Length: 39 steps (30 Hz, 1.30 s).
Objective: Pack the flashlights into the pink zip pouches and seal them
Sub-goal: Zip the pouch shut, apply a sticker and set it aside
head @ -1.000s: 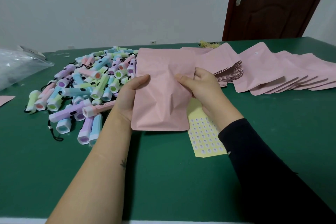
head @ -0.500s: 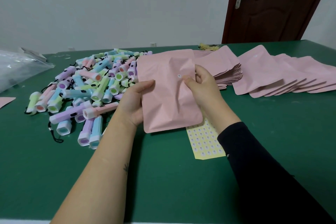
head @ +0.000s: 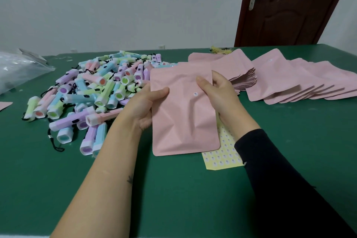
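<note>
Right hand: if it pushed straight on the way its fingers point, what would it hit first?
The right hand would likely meet the empty pouches lying beyond the held pouch; depth is unclear.

Pink pouch (head: pixel 183 121) bulging, upright; flashlights (head: pixel 92 90) heaped left

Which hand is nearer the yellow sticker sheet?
Right. The right hand grips the pouch at its right edge, directly over the sticker sheet. The left hand holds the left edge, across the pouch, beside the flashlights.
</note>
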Tool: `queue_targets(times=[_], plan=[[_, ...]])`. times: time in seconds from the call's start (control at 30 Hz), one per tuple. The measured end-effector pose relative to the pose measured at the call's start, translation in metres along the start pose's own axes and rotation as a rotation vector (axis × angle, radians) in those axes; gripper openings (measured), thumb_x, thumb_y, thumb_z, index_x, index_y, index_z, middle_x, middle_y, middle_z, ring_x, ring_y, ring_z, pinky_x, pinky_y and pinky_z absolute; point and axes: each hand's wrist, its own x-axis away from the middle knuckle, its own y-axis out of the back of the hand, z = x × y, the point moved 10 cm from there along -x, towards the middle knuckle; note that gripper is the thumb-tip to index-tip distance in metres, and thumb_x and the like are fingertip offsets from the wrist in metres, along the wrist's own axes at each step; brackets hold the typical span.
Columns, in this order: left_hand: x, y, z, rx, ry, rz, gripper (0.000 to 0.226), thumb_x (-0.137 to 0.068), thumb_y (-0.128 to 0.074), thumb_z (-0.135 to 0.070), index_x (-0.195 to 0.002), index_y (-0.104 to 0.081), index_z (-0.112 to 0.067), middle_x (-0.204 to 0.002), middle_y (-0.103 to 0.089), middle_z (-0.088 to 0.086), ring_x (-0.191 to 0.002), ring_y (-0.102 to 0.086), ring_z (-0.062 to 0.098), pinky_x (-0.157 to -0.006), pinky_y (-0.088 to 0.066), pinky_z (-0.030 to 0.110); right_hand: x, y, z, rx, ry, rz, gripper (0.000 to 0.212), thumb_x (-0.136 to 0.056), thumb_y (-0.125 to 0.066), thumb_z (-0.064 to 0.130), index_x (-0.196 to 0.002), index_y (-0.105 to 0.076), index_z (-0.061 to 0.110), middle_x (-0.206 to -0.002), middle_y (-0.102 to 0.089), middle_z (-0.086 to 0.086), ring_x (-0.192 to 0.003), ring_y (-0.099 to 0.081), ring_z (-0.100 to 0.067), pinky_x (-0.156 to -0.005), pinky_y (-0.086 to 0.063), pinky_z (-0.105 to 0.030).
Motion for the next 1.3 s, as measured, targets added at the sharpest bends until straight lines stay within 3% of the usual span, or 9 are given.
queue_targets(times=[0.17, 0.27, 0.37, 0.47, 0.57, 0.83, 1.13, 1.3], plan=[[-0.003, -0.001, 0.002, 0.015, -0.024, -0.035, 0.022, -0.095, -0.051, 0.004, -0.107, -0.061, -0.012, -0.088, -0.076, 0.005, -0.074, -0.074, 0.019, -0.06, -0.059, 0.032, 0.001, 0.005, 0.0, -0.082, -0.015, -0.057, 0.019, -0.096, -0.057, 0.011, -0.101, -0.07, 0.023, -0.101, -0.073, 0.003, -0.095, -0.068, -0.014, -0.087, -0.053, -0.032], [-0.005, 0.014, 0.002, 0.136, -0.028, -0.126, 0.025, -0.095, -0.052, 0.002, -0.115, -0.06, -0.011, -0.093, -0.075, 0.008, -0.077, -0.073, 0.021, -0.062, -0.061, 0.035, 0.003, -0.001, -0.017, -0.072, -0.18, 0.081, 0.024, -0.094, -0.063, 0.027, -0.118, -0.066, 0.024, -0.107, -0.073, 0.004, -0.094, -0.07, -0.013, -0.08, -0.056, -0.032], [-0.006, 0.026, 0.001, 0.242, -0.05, -0.193, 0.026, -0.097, -0.05, 0.002, -0.118, -0.06, -0.011, -0.092, -0.076, 0.007, -0.078, -0.074, 0.021, -0.06, -0.06, 0.035, 0.013, -0.018, -0.027, -0.007, -0.24, 0.266, 0.025, -0.087, -0.071, 0.027, -0.111, -0.07, 0.02, -0.104, -0.075, 0.001, -0.096, -0.071, -0.019, -0.084, -0.058, -0.036], [-0.005, 0.026, 0.003, 0.252, -0.062, -0.196, 0.033, -0.097, -0.052, -0.001, -0.127, -0.058, -0.01, -0.103, -0.075, 0.01, -0.084, -0.074, 0.023, -0.064, -0.061, 0.037, 0.013, -0.02, -0.027, 0.066, -0.197, 0.188, 0.016, -0.084, -0.073, 0.016, -0.1, -0.073, 0.016, -0.097, -0.076, -0.001, -0.09, -0.073, -0.024, -0.082, -0.058, -0.042], [-0.002, 0.02, 0.006, 0.228, -0.057, -0.152, 0.036, -0.094, -0.058, -0.005, -0.131, -0.057, -0.009, -0.113, -0.072, 0.012, -0.091, -0.073, 0.025, -0.069, -0.06, 0.038, 0.01, -0.017, -0.024, 0.077, -0.158, 0.111, 0.009, -0.084, -0.071, 0.013, -0.093, -0.073, 0.014, -0.091, -0.076, -0.004, -0.079, -0.073, -0.019, -0.07, -0.057, -0.033], [0.001, 0.005, 0.01, 0.153, -0.042, -0.075, 0.029, -0.089, -0.066, -0.006, -0.117, -0.065, -0.007, -0.103, -0.075, 0.012, -0.088, -0.074, 0.026, -0.066, -0.06, 0.035, 0.016, -0.019, -0.022, -0.007, -0.168, 0.112, 0.022, -0.078, -0.081, 0.031, -0.093, -0.075, 0.016, -0.087, -0.077, 0.002, -0.077, -0.074, -0.016, -0.06, -0.058, -0.026], [0.002, 0.005, 0.019, 0.024, 0.015, -0.062, 0.027, -0.089, -0.067, -0.009, -0.116, -0.065, -0.009, -0.098, -0.076, 0.007, -0.082, -0.074, 0.021, -0.066, -0.06, 0.031, 0.012, -0.011, -0.026, 0.049, -0.171, -0.014, 0.017, -0.082, -0.077, 0.021, -0.095, -0.074, 0.011, -0.092, -0.076, -0.004, -0.089, -0.072, -0.025, -0.081, -0.057, -0.04], [0.002, 0.004, 0.025, 0.0, 0.039, -0.05, 0.031, -0.091, -0.064, -0.006, -0.122, -0.062, -0.008, -0.105, -0.074, 0.011, -0.088, -0.073, 0.024, -0.072, -0.06, 0.034, 0.012, -0.01, -0.022, 0.075, -0.153, 0.008, 0.015, -0.086, -0.072, 0.021, -0.1, -0.071, 0.014, -0.096, -0.075, -0.002, -0.089, -0.072, -0.024, -0.082, -0.057, -0.04]])
